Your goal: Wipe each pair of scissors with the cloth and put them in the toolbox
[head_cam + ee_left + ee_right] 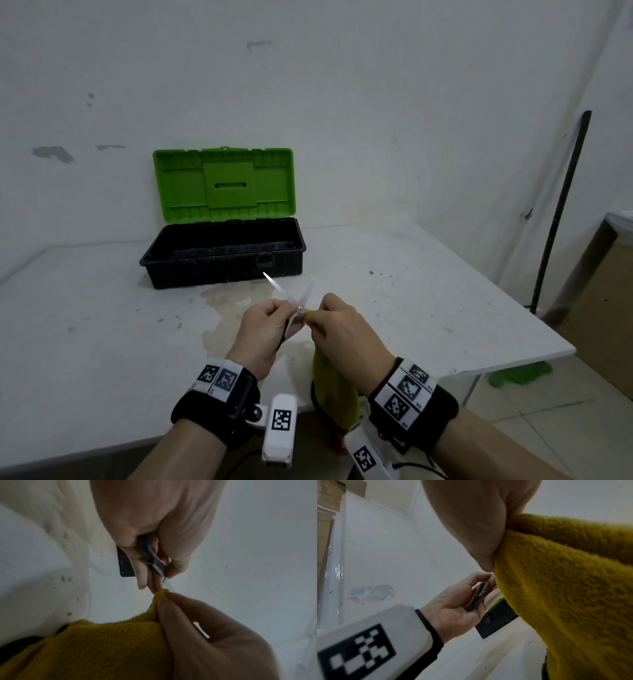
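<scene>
My left hand [274,317] grips the dark handles of a pair of scissors [291,294], whose two silver blades stand spread apart and point up toward the toolbox. The handle [149,553] lies inside the curled fingers. My right hand [329,318] pinches a yellow cloth [334,383] against the scissors near the pivot, and the rest of the cloth [565,588] hangs below the hand. The toolbox [222,260], black with a green lid [224,185] raised, stands on the table behind the hands. Its inside looks dark.
The white table [102,325] carries stains and a wet-looking patch under the hands. Its right edge [513,359] drops off to a tiled floor. A dark pole [561,212] leans at the right wall. A green item [520,373] lies on the floor.
</scene>
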Demonstrator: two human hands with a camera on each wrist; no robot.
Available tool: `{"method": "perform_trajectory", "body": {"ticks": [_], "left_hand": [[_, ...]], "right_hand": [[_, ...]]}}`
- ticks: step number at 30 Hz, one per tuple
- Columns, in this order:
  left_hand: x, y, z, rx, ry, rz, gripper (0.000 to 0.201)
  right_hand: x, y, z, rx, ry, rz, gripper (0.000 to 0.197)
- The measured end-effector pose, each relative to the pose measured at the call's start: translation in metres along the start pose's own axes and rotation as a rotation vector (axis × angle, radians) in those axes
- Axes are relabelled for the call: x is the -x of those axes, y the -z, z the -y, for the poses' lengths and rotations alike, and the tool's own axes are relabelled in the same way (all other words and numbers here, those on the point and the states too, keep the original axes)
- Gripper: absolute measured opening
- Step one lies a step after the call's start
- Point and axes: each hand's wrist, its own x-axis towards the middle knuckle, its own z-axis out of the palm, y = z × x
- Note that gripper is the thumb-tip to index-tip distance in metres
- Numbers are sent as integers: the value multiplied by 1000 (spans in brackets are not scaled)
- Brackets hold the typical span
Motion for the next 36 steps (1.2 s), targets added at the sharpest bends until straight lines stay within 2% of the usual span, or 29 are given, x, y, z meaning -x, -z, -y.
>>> {"method": "perform_trajectory", "body": {"ticks": [4, 8, 12, 16, 19, 21, 23, 25, 27, 29, 31, 33, 36], "left_hand": [[-7, 6, -4, -7, -49, -44, 14], [-13, 13, -12, -13, -76, -78, 19], [-20, 15, -15, 22, -47, -67, 14], [-22, 10, -12, 6, -23, -41, 20], [-23, 9, -7, 14, 1, -35, 30], [-23, 10, -4, 20, 31, -36, 24], [-25, 12, -2, 17, 52, -38, 15], [-28, 15, 2, 13, 63, -41, 13], [-31, 17, 4, 6, 61, -47, 14], [-35, 18, 6, 6, 59, -52, 18], [-38, 16, 7, 11, 62, -48, 21], [-39, 12, 8, 16, 63, -39, 21], [-39, 5, 8, 27, 66, -23, 19]], "right_hand": [[4, 6, -9, 41, -33, 15, 24], [3, 27, -24, -53, -92, -75, 17], [-28, 45, -47, -105, -193, -213, 14], [-70, 40, -73, -124, -271, -252, 16], [-90, 22, -88, -164, -340, -218, 17], [-97, 8, -99, -193, -397, -164, 16], [-98, -4, -106, -173, -451, -48, 20], [-93, -11, -106, 0, -432, 39, 35], [-84, -12, -96, 81, -345, -32, 44], [-72, -9, -80, -61, -255, -60, 45], [-59, -6, -67, -320, -248, 65, 40], [-49, -8, -61, -473, -251, 196, 29], [-44, -11, -63, -641, -271, 224, 23]]}}
